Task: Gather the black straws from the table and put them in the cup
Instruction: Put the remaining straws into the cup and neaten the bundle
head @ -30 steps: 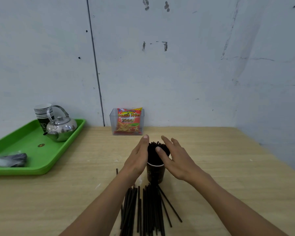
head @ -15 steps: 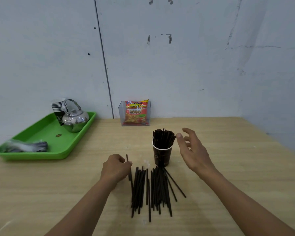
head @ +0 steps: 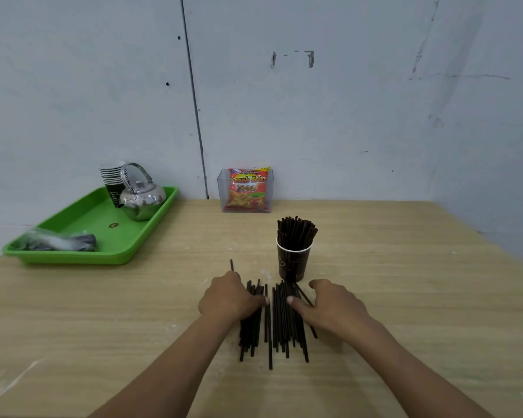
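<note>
Toward the near edge of the tabletop (head: 73, 327), the loose black straws (head: 272, 324) are lying in a rough sheaf. The left hand (head: 228, 297) is curling over the sheaf's left side, and the right hand (head: 334, 306) is pressing flat on its right, neither yet gripping. Squeezing both inward should be aligning the ends into one bundle before lifting. Just beyond, the paper cup (head: 293, 262) is standing upright, already crowded with straws, so a bundle should be going in steeply.
</note>
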